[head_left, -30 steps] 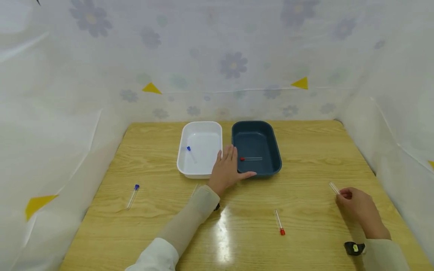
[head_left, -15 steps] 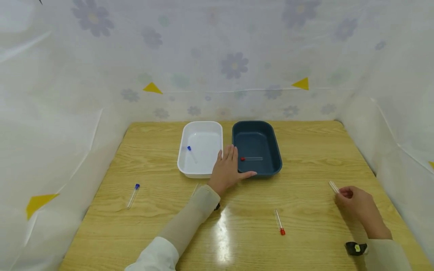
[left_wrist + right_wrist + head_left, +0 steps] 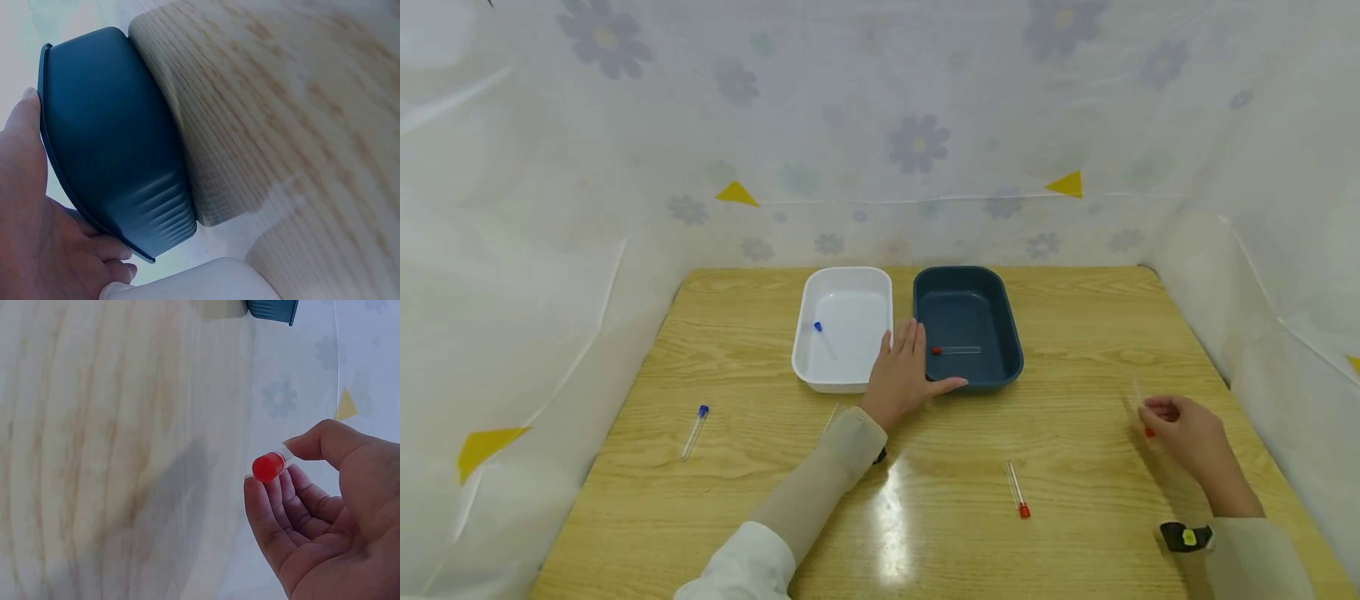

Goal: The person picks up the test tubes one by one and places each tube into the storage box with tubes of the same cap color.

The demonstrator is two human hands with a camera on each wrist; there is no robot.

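Observation:
Between thumb and fingertips, my right hand (image 3: 1187,446) pinches a red-capped test tube (image 3: 270,466) above the right side of the table. Its red cap points toward the right wrist camera. My left hand (image 3: 901,379) lies with fingers straight against the near left corner of the dark blue tray (image 3: 970,304), thumb along its front rim. In the left wrist view the fingers touch the tray's rim from outside. Inside that tray is another red-capped tube (image 3: 957,351). The white tray (image 3: 850,296) beside it holds a blue-capped tube (image 3: 819,328).
A blue-capped tube (image 3: 695,433) lies at the left of the wooden table (image 3: 1075,333). Another red-capped tube (image 3: 1018,492) lies near the front middle. Part of a clear tube (image 3: 832,417) shows beside the left sleeve, its cap hidden. A patterned curtain encloses the back and sides.
My right hand has lifted the red-capped tube off the table and tilted it more upright, so its cap now shows below the fingers. My left hand has stayed in place.

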